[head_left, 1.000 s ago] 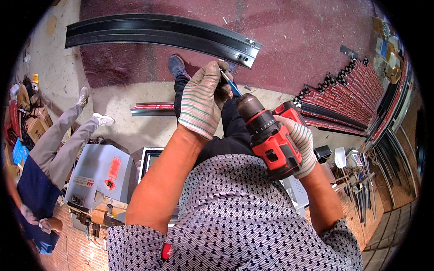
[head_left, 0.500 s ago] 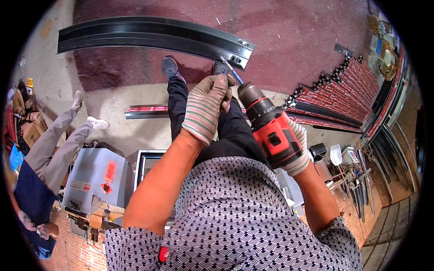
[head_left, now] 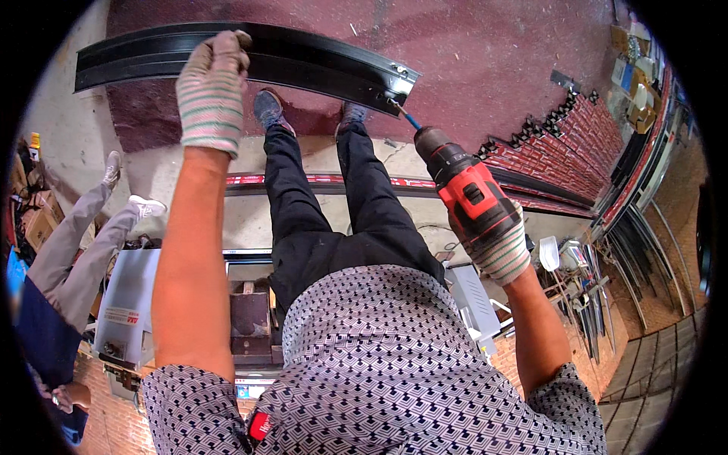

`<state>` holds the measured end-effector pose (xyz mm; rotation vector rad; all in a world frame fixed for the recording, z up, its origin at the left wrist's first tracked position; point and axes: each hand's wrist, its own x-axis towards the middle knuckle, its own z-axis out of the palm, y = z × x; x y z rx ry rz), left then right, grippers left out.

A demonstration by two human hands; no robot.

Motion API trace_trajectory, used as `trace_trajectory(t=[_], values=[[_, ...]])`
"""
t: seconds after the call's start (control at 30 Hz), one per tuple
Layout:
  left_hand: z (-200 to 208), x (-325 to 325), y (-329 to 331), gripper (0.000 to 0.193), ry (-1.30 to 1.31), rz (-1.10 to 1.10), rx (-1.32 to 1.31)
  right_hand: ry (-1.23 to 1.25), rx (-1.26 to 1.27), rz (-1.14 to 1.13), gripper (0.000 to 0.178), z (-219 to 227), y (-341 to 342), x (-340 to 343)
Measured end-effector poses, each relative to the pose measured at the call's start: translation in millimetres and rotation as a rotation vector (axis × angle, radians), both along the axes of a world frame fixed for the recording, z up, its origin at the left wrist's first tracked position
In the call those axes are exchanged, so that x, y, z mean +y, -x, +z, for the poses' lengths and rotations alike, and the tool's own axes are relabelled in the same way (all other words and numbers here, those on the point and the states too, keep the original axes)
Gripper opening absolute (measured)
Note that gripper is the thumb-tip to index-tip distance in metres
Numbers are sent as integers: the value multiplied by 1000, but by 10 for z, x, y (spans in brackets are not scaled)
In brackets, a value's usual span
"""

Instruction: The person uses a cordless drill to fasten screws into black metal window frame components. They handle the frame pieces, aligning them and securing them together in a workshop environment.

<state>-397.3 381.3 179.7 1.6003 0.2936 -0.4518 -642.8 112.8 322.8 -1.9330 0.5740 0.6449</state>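
My right hand, in a striped knit glove, grips a red and black cordless drill. A long bit with a blue shaft runs from its chuck, and its tip meets the right end of a long black channelled profile. Small bright fittings sit at that end. My left hand, gloved alike, is over the left part of the profile with its fingers curled together. What they hold, if anything, is hidden, and whether they touch the profile is unclear.
Red-faced strips with dark ends lie fanned at the right. Another long strip crosses behind my legs. A grey machine housing stands at the left, beside another person in grey trousers. Cardboard boxes are far right.
My left hand has left the drill bit and moved left over the profile. The drill has shifted slightly right and down, and its bit tip now meets the profile's end.
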Motion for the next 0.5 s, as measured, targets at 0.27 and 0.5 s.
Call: trace_trajectory(t=[0.27, 0.5], values=[[-204, 115, -402, 29, -225, -25, -261, -203, 144, -373, 26, 3, -87, 65], [-268, 138, -500, 33, -567, -138, -442, -258, 179, -441, 27, -7, -114, 65]])
